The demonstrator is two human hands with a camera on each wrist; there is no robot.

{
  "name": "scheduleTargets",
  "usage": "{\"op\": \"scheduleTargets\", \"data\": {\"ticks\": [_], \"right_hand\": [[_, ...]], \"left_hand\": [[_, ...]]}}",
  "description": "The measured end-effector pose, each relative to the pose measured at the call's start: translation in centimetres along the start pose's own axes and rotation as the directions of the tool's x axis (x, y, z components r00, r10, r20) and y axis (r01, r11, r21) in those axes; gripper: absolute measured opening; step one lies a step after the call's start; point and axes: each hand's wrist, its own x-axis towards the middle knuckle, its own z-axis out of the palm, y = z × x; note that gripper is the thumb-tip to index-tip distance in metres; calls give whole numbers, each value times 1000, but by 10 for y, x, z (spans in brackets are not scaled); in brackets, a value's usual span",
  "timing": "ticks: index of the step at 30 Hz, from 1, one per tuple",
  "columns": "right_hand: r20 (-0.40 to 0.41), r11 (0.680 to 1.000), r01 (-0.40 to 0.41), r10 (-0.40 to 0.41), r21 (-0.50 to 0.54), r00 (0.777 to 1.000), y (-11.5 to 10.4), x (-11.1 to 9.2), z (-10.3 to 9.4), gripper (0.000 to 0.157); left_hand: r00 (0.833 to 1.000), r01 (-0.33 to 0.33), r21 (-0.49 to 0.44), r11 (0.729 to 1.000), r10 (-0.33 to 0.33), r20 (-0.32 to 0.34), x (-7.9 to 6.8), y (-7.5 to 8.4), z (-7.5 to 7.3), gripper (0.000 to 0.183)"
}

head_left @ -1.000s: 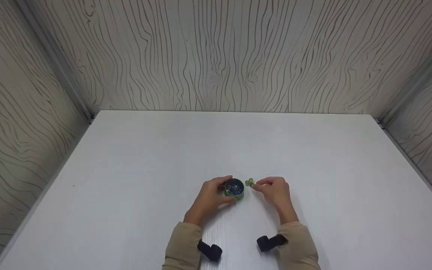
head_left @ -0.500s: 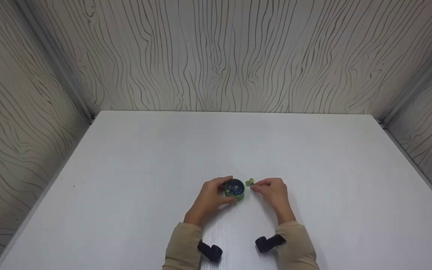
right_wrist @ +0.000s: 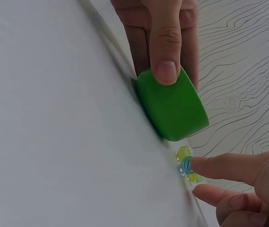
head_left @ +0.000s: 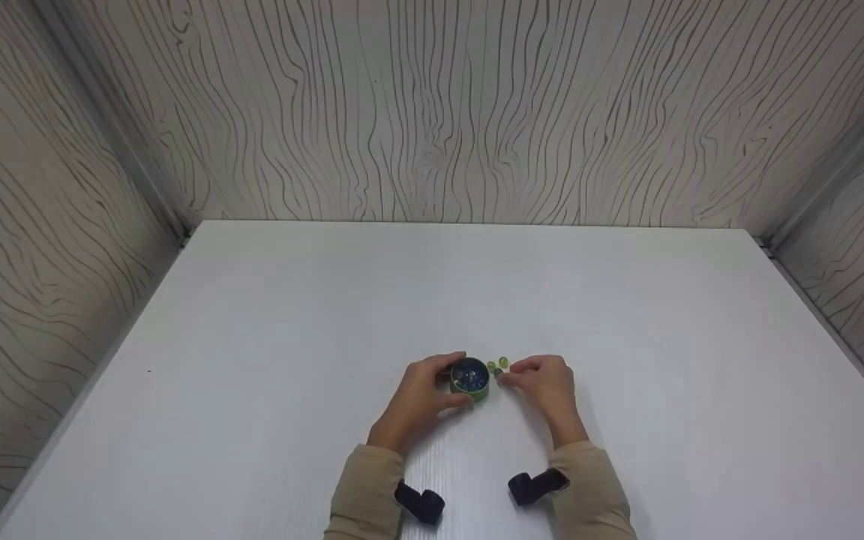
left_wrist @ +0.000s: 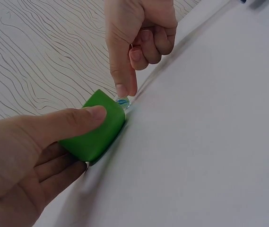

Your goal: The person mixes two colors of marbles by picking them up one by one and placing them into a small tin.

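Note:
My left hand [head_left: 418, 390] grips a green cup [head_left: 469, 390] by its side, thumb and fingers on opposite walls. In the head view its dark inside shows several small shiny pieces. Just right of the cup lie glass marbles: a blue-streaked one [right_wrist: 186, 164] and two yellow-green ones [head_left: 503, 361]. My right hand [head_left: 548, 382] touches the blue marble with one digit's tip. In the right wrist view another fingertip stands apart below it, and no marble sits between them. The remaining fingers of that hand curl in.
A white table [head_left: 289, 315] spreads around both hands. Wood-grain panels [head_left: 432, 112] stand behind it and at both sides. Dark wrist mounts [head_left: 421, 504] stick out from both sleeves.
The blue marble has shifted slightly left toward the cup, and the marbles have spread apart. My right hand has edged left. My left hand and the cup have hardly moved.

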Motion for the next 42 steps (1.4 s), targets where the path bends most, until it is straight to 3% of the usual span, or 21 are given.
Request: {"op": "scheduleTargets", "data": {"ticks": [17, 27, 42], "right_hand": [[48, 1000, -2, 1, 12, 999, -5, -2, 1, 23], [76, 998, 56, -54, -22, 996, -6, -5, 7, 16], [90, 996, 76, -72, -39, 993, -7, -6, 7, 16]], "left_hand": [[999, -32, 2, 999, 32, -6, 1, 2, -1, 64], [999, -49, 2, 999, 49, -2, 0, 1, -1, 64], [998, -60, 14, 998, 60, -2, 1, 0, 0, 63]]}}
